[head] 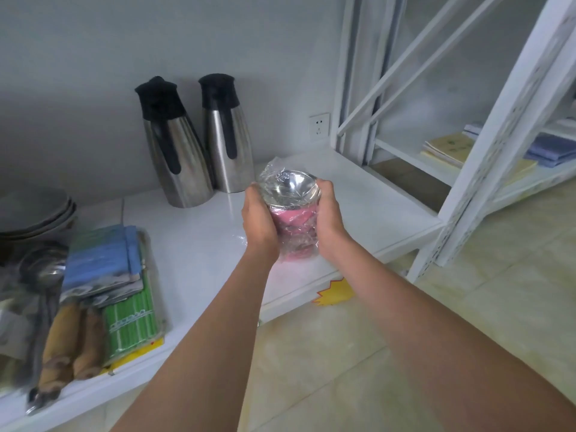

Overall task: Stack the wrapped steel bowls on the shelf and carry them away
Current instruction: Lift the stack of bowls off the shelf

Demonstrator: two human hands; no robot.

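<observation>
Here, upright bowl stack (291,210), mouths upward.

White shelf (193,244) along the wall.
Two steel jugs (196,141) stand at its back edge; stacked plates (34,213) and packaged goods (103,291) crowd the left end.

Probably a housewares shop: beyond the hands, steel jugs (194,141); left, packaged goods (124,285); below, a price sticker (335,293).
</observation>
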